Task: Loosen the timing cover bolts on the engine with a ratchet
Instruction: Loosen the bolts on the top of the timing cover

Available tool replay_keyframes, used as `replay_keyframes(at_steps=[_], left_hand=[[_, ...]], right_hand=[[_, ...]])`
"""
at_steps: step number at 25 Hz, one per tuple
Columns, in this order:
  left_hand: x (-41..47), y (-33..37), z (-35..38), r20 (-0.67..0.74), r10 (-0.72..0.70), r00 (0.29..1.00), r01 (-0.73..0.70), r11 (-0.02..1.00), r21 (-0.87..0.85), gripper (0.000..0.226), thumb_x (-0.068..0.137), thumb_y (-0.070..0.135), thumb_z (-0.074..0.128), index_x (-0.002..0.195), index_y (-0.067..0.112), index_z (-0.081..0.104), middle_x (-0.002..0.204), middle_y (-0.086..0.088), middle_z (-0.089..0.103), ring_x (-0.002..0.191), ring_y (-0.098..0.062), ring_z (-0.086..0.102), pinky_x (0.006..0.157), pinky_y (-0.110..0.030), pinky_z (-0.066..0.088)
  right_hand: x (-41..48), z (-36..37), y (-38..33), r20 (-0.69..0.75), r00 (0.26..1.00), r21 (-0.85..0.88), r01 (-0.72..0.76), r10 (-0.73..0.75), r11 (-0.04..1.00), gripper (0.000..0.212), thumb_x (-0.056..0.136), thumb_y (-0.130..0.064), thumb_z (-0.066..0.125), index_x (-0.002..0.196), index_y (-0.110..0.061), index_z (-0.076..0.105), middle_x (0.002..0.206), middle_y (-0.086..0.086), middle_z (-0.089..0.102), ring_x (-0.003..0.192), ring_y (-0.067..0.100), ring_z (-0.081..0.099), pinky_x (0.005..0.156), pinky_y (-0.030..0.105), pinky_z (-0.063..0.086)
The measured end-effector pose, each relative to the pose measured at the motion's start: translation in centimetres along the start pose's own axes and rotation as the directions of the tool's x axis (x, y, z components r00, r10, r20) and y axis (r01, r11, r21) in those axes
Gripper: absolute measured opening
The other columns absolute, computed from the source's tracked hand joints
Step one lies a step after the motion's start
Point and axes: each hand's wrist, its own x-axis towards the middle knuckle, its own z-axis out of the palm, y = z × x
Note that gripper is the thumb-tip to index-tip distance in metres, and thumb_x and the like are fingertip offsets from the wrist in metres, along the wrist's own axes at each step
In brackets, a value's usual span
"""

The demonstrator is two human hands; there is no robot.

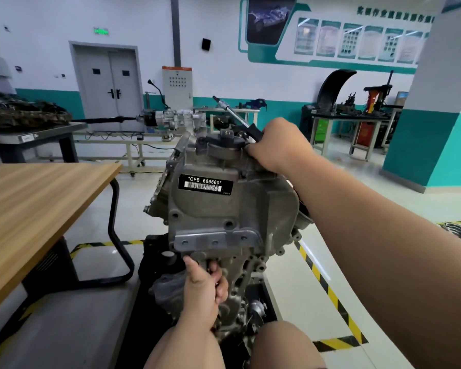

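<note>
At about 9 o'clock from the engine stands a wood-topped desk point(37, 198) on a black tube frame, its near corner reaching toward the casting. Beyond it, at 10 o'clock, a grey double door point(109, 81) sits in the far wall, with a gearbox point(171, 118) lying on a low frame in front of it. The engine point(224, 209) stands upright in the middle of the floor, its grey timing cover facing the person and carrying a black label point(205, 184) that reads CFB 666660. The two hands are well apart, one low and one high on the engine. The left hand point(205, 286) is at 6 o'clock on the engine, just under the lighter bracket plate, its fingers curled round a part of the casting there. The right hand point(274, 145) is at 1 o'clock, on the engine's top edge, clamped round the black end of the ratchet point(233, 111). The ratchet's long axis runs on a slant from that fist up and away, its chrome shaft and dark far tip pointing to about 10 o'clock, clear above the engine's top. Whether the held end sits on a bolt I cannot tell; the fist hides it. Yellow-and-black tape point(328, 286) crosses the floor at 4 o'clock, and a white-and-teal pillar point(442, 115) rises at 2 o'clock.
</note>
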Motion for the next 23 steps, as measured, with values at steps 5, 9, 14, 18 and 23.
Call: replay_keyframes(at_steps=[5,9,14,18,23], left_hand=[[-0.6,0.0,0.0,0.023,-0.001,1.0,0.002,1.0,-0.028,0.068,0.078,0.08,0.018,0.066,0.016,0.038,0.045,0.006,0.027,0.031,-0.009,0.024,0.034,-0.013,0.016],[-0.6,-0.2,-0.1,0.057,0.008,0.998,-0.002,0.995,-0.098,0.066,0.067,0.082,0.028,0.066,0.017,0.04,0.047,0.006,0.028,0.033,-0.009,0.024,0.033,-0.017,0.017],[-0.2,-0.8,-0.1,0.063,0.072,0.995,-0.069,0.996,-0.053,0.068,0.059,0.084,0.034,0.067,0.017,0.04,0.047,0.007,0.029,0.034,-0.008,0.024,0.034,-0.017,0.017],[-0.3,-0.8,-0.8,0.073,0.097,0.993,-0.101,0.994,0.051,0.069,0.055,0.082,0.046,0.069,0.015,0.039,0.049,0.006,0.027,0.034,-0.008,0.023,0.034,-0.017,0.018],[0.1,-0.6,-1.3,0.072,0.093,0.993,-0.101,0.989,0.11,0.07,0.059,0.083,0.046,0.069,0.014,0.039,0.052,0.005,0.028,0.036,-0.01,0.025,0.035,-0.02,0.019]], right_hand=[[-0.1,0.3,-0.7,0.023,0.998,-0.058,-0.049,0.051,0.997,0.034,0.088,-0.03,0.061,0.066,-0.016,0.039,0.066,0.0,0.044,0.058,0.021,0.045,0.063,0.031,0.039],[0.0,0.2,-0.7,0.044,0.996,-0.044,-0.072,0.074,0.996,0.032,0.089,-0.029,0.061,0.068,-0.014,0.042,0.069,0.002,0.047,0.059,0.021,0.047,0.053,0.026,0.035],[0.3,0.1,-0.8,0.077,0.995,-0.075,-0.055,0.061,0.996,0.029,0.083,-0.029,0.061,0.067,-0.017,0.041,0.068,0.002,0.046,0.057,0.02,0.043,0.058,0.028,0.036],[0.2,-0.4,-1.5,0.128,0.988,-0.047,-0.075,0.081,0.996,0.014,0.082,-0.013,0.053,0.07,-0.013,0.046,0.071,0.006,0.051,0.06,0.022,0.048,0.048,0.025,0.032],[0.2,-0.5,-1.6,0.126,0.988,-0.033,-0.091,0.094,0.995,0.015,0.085,-0.015,0.053,0.071,-0.015,0.047,0.075,0.006,0.053,0.064,0.023,0.052,0.056,0.03,0.04]])
